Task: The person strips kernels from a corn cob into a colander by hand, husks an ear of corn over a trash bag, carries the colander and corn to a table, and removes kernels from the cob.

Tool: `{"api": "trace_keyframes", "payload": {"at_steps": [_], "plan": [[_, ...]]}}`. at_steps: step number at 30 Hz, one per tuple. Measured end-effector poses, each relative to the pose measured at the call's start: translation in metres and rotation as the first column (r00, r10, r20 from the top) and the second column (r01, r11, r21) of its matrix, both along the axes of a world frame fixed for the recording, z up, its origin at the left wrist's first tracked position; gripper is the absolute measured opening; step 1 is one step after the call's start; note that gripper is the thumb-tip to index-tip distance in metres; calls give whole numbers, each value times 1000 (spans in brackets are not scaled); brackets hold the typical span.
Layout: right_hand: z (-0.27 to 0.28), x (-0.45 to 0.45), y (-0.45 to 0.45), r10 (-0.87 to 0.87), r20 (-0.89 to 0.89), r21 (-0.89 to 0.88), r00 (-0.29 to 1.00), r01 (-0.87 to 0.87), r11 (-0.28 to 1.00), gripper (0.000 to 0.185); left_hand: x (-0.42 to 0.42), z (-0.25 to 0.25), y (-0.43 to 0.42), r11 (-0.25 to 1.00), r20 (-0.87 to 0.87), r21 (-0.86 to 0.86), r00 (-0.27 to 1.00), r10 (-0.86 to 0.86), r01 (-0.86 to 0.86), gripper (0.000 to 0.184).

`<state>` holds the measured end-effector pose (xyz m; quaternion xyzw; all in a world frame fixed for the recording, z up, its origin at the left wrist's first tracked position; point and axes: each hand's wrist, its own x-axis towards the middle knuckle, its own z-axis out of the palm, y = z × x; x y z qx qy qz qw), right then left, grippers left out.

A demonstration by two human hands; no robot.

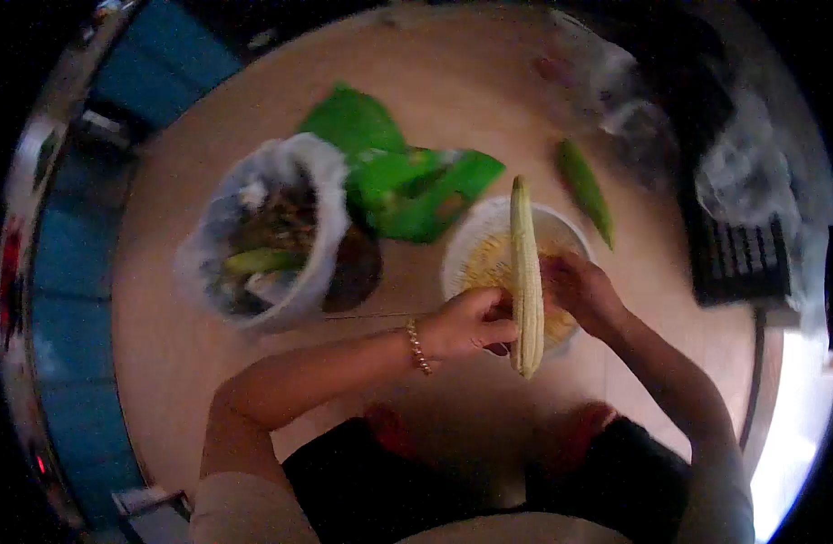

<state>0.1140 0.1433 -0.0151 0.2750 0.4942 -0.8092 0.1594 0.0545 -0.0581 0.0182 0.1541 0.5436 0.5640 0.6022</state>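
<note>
A long pale corn cob (526,281) stands lengthwise over a white bowl (450,263) with loose yellow kernels (491,263) in it. My left hand (475,322), with a beaded bracelet at the wrist, is closed around the lower part of the cob. At the cob's right side, over the bowl, is my right hand (575,292); its fingers are blurred and partly hidden in shadow, so their grip is unclear. Part of the bowl lies behind the cob and both hands.
A bin lined with a clear bag (330,245) holds husks and scraps at the left. Beside it lies a green plastic bag (416,195). A green ear (584,192) rests on the floor (199,354). At the right is a black crate (738,258) with clear plastic.
</note>
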Motion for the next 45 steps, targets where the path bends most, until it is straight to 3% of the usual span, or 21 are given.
{"api": "trace_keyframes", "payload": {"at_steps": [1,2,3,5,8,11,15,18,20,21,23,24,26,29,33,35,36,38,41,45], "plan": [[-5,4,4,31,-16,7,999,-31,999,36,-8,7,-12,999,-26,-10,999,42,-42,35],[-11,9,11,47,-21,17,999,-47,999,36,-18,13,-26,992,-189,71,975,115,-103,35],[-16,11,15,67,-32,14,997,-66,998,36,-29,21,-41,977,-339,160,922,187,-139,35],[-21,-4,26,128,-58,17,990,-127,992,42,-66,72,-69,957,-572,165,768,290,-239,32],[-29,-2,39,112,-60,30,992,-111,993,40,-86,125,-102,859,-720,146,542,432,-491,32],[-34,-4,35,106,-48,2,993,-106,994,39,-105,129,-153,699,-861,155,251,441,-698,32],[-40,-13,23,69,-26,12,997,-68,998,36,-122,90,-210,688,-887,113,239,394,-717,29],[-41,-18,16,66,29,32,997,-67,997,34,-119,73,-215,635,-786,33,372,493,-772,27],[-43,-17,15,73,-22,8,997,-73,997,30,-117,89,-205,571,-819,-374,549,167,-731,22],[-40,-17,13,53,-15,16,998,-53,998,30,-116,95,-202,589,-814,-373,558,163,-717,22],[-33,-19,7,0,77,79,997,-7,997,24,-116,100,-202,481,-943,-325,240,-231,-814,15],[-28,-19,5,35,35,125,999,-39,991,20,-118,97,-204,498,-942,-328,242,-231,-803,15],[-42,-15,11,-9,-20,130,1000,11,991,16,-123,91,-208,619,-956,225,-294,-10,-753,14],[-65,-15,23,-20,-84,173,996,34,984,15,-118,103,-209,666,-979,137,-202,-22,-733,16],[-54,-16,21,-15,-39,296,999,26,955,17,-124,81,-188,725,-965,184,-264,3,-664,19],[-48,-17,16,-47,-38,269,998,56,961,16,-115,91,-157,717,-988,40,-133,-73,-696,22],[-46,-17,15,-79,-38,240,996,86,967,15,-117,91,-158,719,-988,40,-134,-74,-694,22],[-41,-18,16,-104,2,229,995,101,968,15,-125,88,-166,729,-947,-149,-116,-300,-668,23],[-51,-16,24,-93,12,255,996,87,963,16,-132,83,-174,711,-927,-193,-112,-358,-676,24],[-64,-13,35,-35,-49,235,998,46,971,19,-133,71,-168,777,-972,-28,-164,-168,-629,25]]}}
